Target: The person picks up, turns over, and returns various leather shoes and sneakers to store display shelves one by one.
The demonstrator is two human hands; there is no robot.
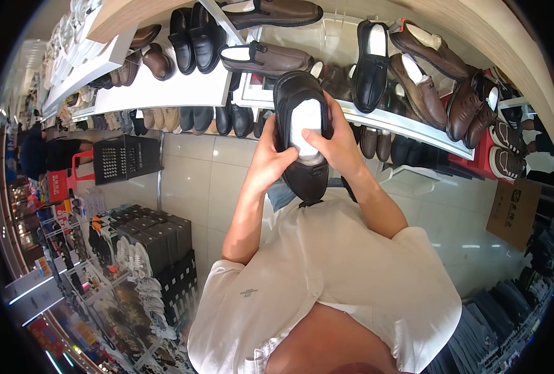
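A black leather shoe (308, 177) is held up in front of my chest, its opening toward me and its toe pointing down. White stuffing (308, 118) fills the opening. My left hand (270, 156) grips one side of the shoe, the thumb at the edge of the stuffing. On the other side, my right hand (336, 140) is closed around the shoe, its thumb pressing on the white stuffing. The fingers behind the shoe are mostly hidden.
Just beyond the held shoe, a display shelf (164, 93) carries a brown loafer (277, 59), a black loafer (370, 68) and other shoes. A black crate (127, 159) and dark stacked boxes (158, 240) stand left; a cardboard box (512, 212) stands right. Another person (58, 153) is at far left.
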